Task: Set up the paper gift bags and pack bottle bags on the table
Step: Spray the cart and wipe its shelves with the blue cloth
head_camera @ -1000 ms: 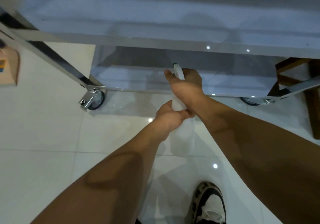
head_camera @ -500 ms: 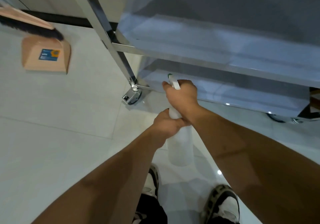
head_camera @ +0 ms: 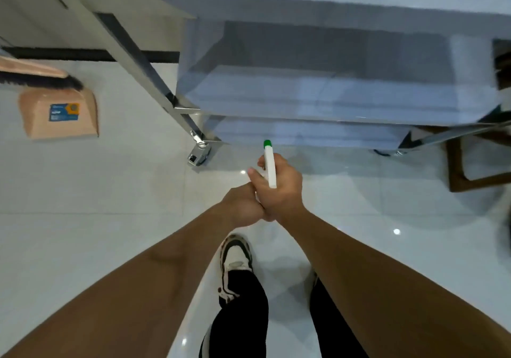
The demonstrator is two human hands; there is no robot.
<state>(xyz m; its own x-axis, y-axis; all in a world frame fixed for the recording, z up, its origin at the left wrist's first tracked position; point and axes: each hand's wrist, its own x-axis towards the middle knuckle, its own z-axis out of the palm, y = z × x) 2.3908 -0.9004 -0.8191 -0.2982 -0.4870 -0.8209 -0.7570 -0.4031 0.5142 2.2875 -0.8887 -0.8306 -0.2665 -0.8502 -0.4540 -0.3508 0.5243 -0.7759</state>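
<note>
Your right hand (head_camera: 279,191) grips white spray bottle (head_camera: 270,167), green nozzle tip pointing toward steel table (head_camera: 318,89). Your left hand (head_camera: 243,205) curls beside it at bottle neck; its grip hidden, cannot tell. Table's lower shelf edge just ahead; caster (head_camera: 198,156) left; open tiled floor (head_camera: 83,191) leftward, dustpan (head_camera: 59,113) well apart.

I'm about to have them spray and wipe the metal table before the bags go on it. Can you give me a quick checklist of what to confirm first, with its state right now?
1. Spray bottle in hand: ok, the right hand grips its trigger head.
2. Left hand steadying: ok, it is curled against the bottle under the right hand.
3. Green nozzle aimed at the table: ok, it points toward the lower shelf edge.
4. Liquid in the bottle: cannot tell, the body is hidden by the hands.
5. Wiping cloth ready: not ok, none in view.
6. Floor underfoot: ok, the dustpan and brush lie well off to the left.
</note>
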